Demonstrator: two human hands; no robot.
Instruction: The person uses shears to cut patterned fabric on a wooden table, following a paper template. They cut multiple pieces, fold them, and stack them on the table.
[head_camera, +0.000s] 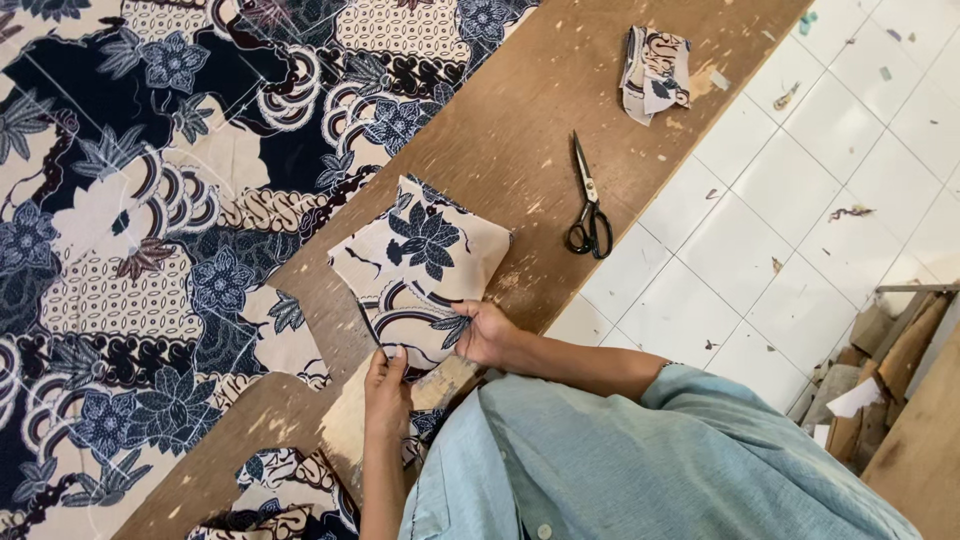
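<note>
left hand (386, 392) pinching, right hand (487, 333) gripping

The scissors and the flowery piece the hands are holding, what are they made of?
The scissors look like bare grey metal blades with glossy black handles, likely plastic or painted. The flowery piece, pinched by the left hand and right hand, looks like soft matte printed cloth: it folds flat and its edges curl.

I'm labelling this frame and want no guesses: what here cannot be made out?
Head view:
- Left hand: palm and whatever lies under it are hidden by its own back.
- Right hand: fingertips hidden under the cut floral cloth piece.
- Large navy-and-cream patterned cloth: cut off by the left edge.
- Folded cloth scrap: too small to read.
</note>
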